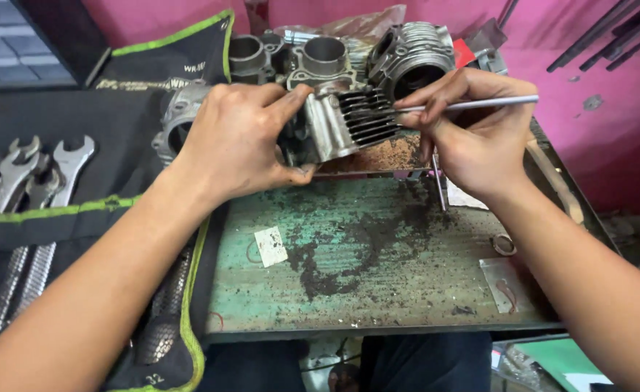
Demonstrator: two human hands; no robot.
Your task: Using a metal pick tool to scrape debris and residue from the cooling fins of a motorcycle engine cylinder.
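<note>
My left hand (236, 141) grips a grey finned metal engine cylinder (342, 120) and holds it tilted above the worn green metal table (378, 283). My right hand (472, 138) pinches a thin silver rod-like tool (480, 104), whose tip pokes between the dark cooling fins on the cylinder's right side. Dark grit lies scattered on the table just under both hands.
Several more engine cylinders (414, 54) stand at the back of the table. A black tool roll with green trim (80, 218) holding several open-end wrenches (37, 181) lies at the left. A small white paper scrap (270, 245) and a small plastic bag (505, 283) rest on the table.
</note>
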